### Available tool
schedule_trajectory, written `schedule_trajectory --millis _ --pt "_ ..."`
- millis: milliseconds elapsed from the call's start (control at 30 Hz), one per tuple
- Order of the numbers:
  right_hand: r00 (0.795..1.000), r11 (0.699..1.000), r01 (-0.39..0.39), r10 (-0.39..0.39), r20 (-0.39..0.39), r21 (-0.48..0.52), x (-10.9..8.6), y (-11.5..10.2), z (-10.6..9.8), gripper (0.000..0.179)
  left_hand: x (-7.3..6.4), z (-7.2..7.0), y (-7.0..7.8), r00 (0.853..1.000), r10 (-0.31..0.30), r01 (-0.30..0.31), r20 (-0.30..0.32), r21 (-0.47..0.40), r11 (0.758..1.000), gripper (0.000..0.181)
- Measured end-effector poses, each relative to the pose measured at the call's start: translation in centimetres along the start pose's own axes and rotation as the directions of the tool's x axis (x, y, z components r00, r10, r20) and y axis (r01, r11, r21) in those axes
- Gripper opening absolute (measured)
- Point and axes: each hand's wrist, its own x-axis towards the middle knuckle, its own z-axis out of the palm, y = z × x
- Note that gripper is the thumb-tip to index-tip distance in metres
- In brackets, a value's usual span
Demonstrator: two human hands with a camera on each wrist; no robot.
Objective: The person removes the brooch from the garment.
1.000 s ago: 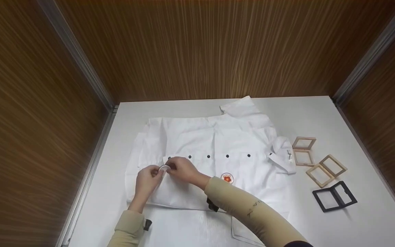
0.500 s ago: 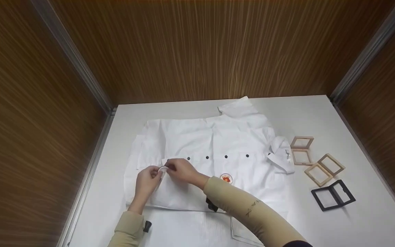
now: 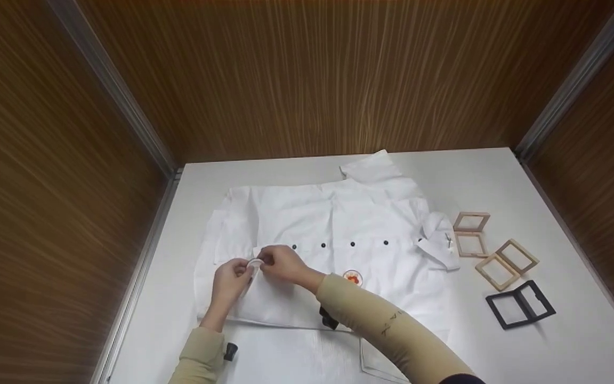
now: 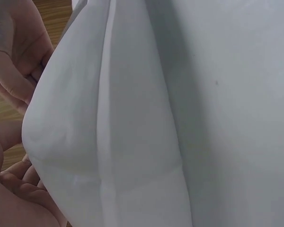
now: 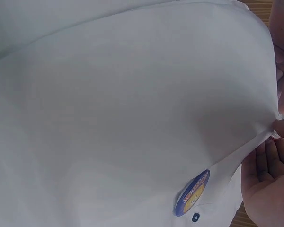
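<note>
A white shirt (image 3: 296,213) with dark buttons lies spread on the table. At its lower left, my left hand (image 3: 228,282) and right hand (image 3: 284,264) meet, fingertips pinching a small round whitish disc (image 3: 255,263) from either side. Its face cannot be made out. Both wrist views show shirt cloth (image 4: 71,109) raised up to the fingers, hiding part of the hands. A blue and yellow round badge (image 5: 192,193) sits on the cloth beside a dark button (image 5: 195,217). Farther right on the shirt is a badge with an orange-red flower (image 3: 353,277).
Two beige hinged frames (image 3: 471,242) (image 3: 507,265) and a black hinged frame (image 3: 520,305) stand unfolded right of the shirt. Brown wood-grain panels (image 3: 307,80) wall in the white table (image 3: 579,330) at the back and both sides.
The hands keep their place and their pinch at the disc, with only tiny finger shifts. The disc's visible edge tilts slightly, and the head view moves a little. The frames stay put.
</note>
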Motion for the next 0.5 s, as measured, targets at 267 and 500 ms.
schedule_trajectory --millis 267,500 --pt "0.999 1.0 0.0 0.001 -0.032 0.015 0.01 0.14 0.41 0.015 0.05 0.14 -0.22 1.0 -0.01 0.01 0.003 0.018 1.0 0.017" --pt "0.999 1.0 0.014 -0.014 -0.039 0.006 0.05 0.4 0.62 0.015 0.03 0.07 -0.28 1.0 0.001 -0.001 0.0 0.04 0.999 0.018"
